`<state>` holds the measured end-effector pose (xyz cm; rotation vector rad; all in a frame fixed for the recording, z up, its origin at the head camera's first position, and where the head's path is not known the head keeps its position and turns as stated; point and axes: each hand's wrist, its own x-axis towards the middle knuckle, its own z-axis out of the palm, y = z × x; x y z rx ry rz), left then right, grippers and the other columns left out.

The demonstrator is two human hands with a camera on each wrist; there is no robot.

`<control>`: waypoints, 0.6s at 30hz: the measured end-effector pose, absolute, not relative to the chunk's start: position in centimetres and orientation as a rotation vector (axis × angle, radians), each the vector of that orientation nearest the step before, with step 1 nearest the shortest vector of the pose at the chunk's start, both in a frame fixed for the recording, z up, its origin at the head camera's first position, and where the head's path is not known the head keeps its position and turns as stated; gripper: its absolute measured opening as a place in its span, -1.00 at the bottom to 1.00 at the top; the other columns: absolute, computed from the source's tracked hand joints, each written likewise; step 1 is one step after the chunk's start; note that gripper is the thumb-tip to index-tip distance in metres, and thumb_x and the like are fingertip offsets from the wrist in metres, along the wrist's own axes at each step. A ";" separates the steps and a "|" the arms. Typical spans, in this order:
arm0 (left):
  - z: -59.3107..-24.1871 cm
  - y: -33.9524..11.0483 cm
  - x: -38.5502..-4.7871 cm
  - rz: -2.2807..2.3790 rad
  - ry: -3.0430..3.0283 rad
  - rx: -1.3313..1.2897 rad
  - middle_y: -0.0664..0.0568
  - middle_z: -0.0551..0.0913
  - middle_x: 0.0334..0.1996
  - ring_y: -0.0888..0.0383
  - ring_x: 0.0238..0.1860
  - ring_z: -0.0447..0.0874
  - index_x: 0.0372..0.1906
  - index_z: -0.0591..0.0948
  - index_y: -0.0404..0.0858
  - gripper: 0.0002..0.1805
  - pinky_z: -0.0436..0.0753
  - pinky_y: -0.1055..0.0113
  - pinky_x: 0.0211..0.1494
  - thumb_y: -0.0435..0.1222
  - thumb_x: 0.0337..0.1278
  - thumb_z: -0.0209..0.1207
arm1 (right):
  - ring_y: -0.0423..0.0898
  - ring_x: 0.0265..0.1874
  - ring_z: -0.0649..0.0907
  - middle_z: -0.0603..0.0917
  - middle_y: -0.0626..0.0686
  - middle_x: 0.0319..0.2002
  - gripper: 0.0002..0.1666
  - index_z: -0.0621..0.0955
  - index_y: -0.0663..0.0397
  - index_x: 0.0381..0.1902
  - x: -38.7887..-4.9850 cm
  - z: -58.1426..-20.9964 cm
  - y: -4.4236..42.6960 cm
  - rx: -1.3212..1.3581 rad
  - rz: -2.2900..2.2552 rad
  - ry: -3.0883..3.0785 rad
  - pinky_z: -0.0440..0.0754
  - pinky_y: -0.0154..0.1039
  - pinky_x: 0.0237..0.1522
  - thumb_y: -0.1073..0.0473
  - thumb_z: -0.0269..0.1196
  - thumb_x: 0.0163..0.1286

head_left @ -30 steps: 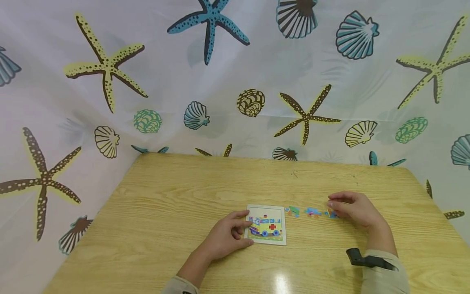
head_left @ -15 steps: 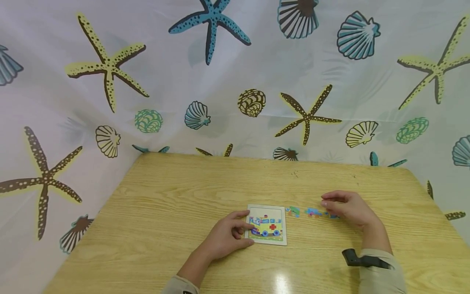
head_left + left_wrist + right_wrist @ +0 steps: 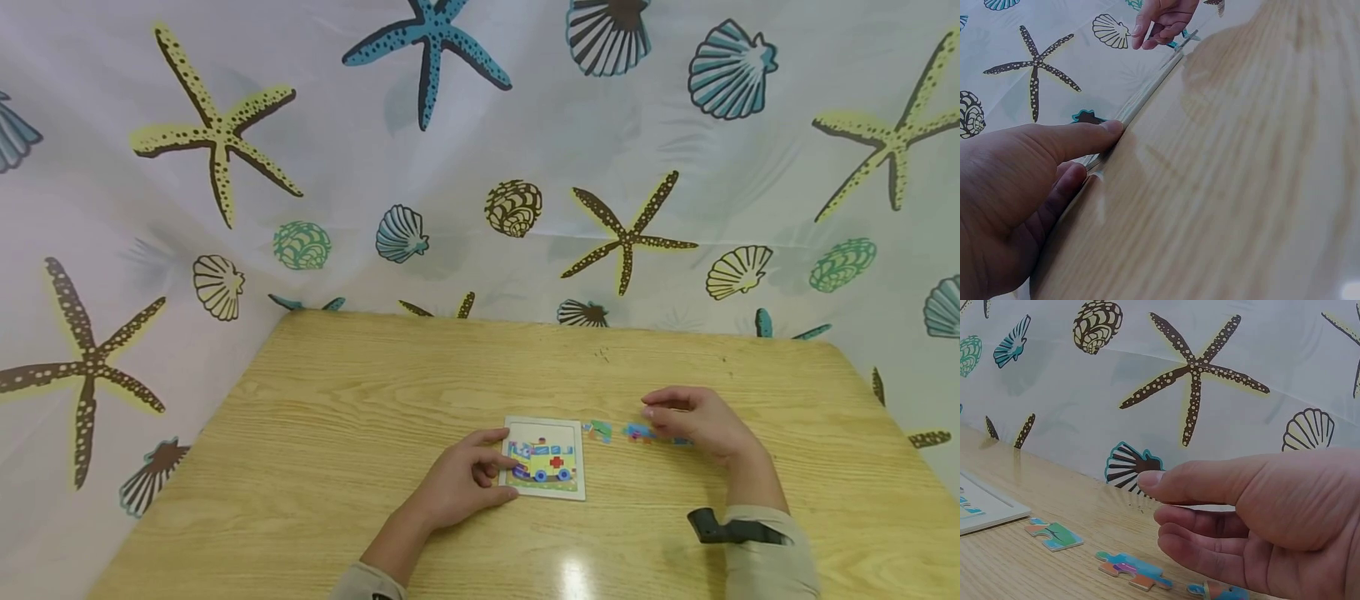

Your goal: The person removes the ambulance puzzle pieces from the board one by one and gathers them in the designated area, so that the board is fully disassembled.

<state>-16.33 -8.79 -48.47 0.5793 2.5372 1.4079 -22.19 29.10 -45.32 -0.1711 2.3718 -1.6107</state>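
The puzzle board [image 3: 557,431] lies flat on the wooden table [image 3: 360,400], a little right of centre, turned only slightly off square. It looks nearly square, so no long axis stands out; the ambulance picture [image 3: 553,460] on it is upright to the person, its front pointing left. The left hand [image 3: 465,479] braces the board's left side in a relaxed, unclenched spread, thumb at the near-left corner, one fingertip on the picture. The right hand [image 3: 701,423] hovers over the right of the piece row, fingers loosely bent, released. The row runs left to right: a green piece [image 3: 1063,536] just beside the board's far-right corner, then a longer blue piece [image 3: 1138,567] with its long axis along the row, then an end piece [image 3: 1222,592]. The hand partly hides that end piece, and the right wrist view crops it; the left wrist view shows only the board's thin edge
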 end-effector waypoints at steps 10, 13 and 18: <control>-48.5 -8.8 -16.2 1.404 2.541 0.587 0.02 0.42 0.41 0.27 -0.29 0.54 -0.02 0.75 -0.19 -0.64 0.59 0.48 -0.19 -0.20 0.04 0.47 | -0.16 -0.20 0.75 0.72 0.06 -0.08 -0.40 0.55 0.37 0.20 -22.5 -45.4 28.2 -0.203 -1.635 2.351 0.72 -0.28 -0.10 0.04 0.35 0.37; -48.5 -8.8 -16.2 1.411 2.536 0.589 0.01 0.42 0.42 0.27 -0.29 0.54 -0.04 0.76 -0.19 -0.65 0.58 0.48 -0.19 -0.21 0.04 0.47 | -0.15 -0.19 0.75 0.72 0.05 -0.08 -0.40 0.55 0.36 0.20 -22.7 -45.5 27.9 -0.215 -1.633 2.352 0.72 -0.28 -0.10 0.03 0.35 0.37; -48.5 -8.8 -16.2 1.412 2.535 0.589 0.00 0.41 0.42 0.26 -0.30 0.55 -0.08 0.77 -0.17 -0.69 0.58 0.48 -0.19 -0.20 0.04 0.47 | -0.10 -0.17 0.75 0.71 0.08 -0.06 -0.40 0.55 0.35 0.19 -22.8 -45.5 27.3 -0.227 -1.637 2.344 0.73 -0.24 -0.10 0.03 0.35 0.37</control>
